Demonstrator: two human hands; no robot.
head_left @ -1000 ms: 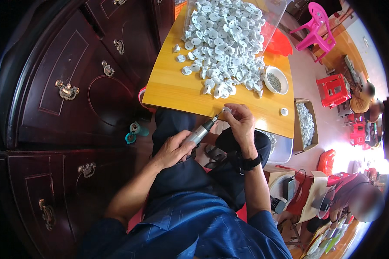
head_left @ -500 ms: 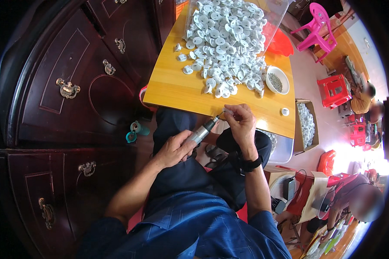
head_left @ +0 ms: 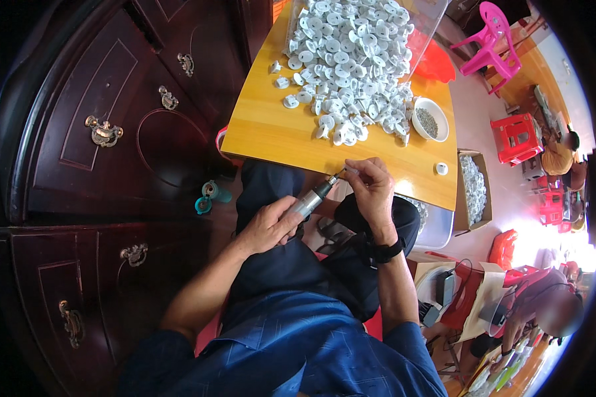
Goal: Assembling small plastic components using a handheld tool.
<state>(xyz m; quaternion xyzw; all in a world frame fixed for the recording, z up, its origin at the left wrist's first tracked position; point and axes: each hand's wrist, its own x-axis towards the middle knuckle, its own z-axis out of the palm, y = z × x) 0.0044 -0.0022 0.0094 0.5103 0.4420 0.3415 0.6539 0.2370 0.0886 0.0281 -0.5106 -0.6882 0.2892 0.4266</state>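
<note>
A slim silver rotary tool (head_left: 309, 200) sits in the person's left hand (head_left: 266, 227), fingers wrapped tight around its barrel, the tip angled up toward the right hand (head_left: 372, 188). That right hand is pinched closed on a small white part (head_left: 348, 171), held right at the tool's tip, just over the near edge of the yellow wooden table (head_left: 271, 129). A black watch (head_left: 384, 251) bands the right wrist. Beyond the hands, farther up the table, lies a big heap of white plastic pieces (head_left: 351, 66), with a white bowl of grey bits (head_left: 429, 120) to the right of it and one lone white piece (head_left: 442, 169) just right of the right hand. A cardboard box of more white parts (head_left: 473, 188) stands off the table's right side. To the left of the left hand looms a dark carved wooden cabinet (head_left: 112, 152).
</note>
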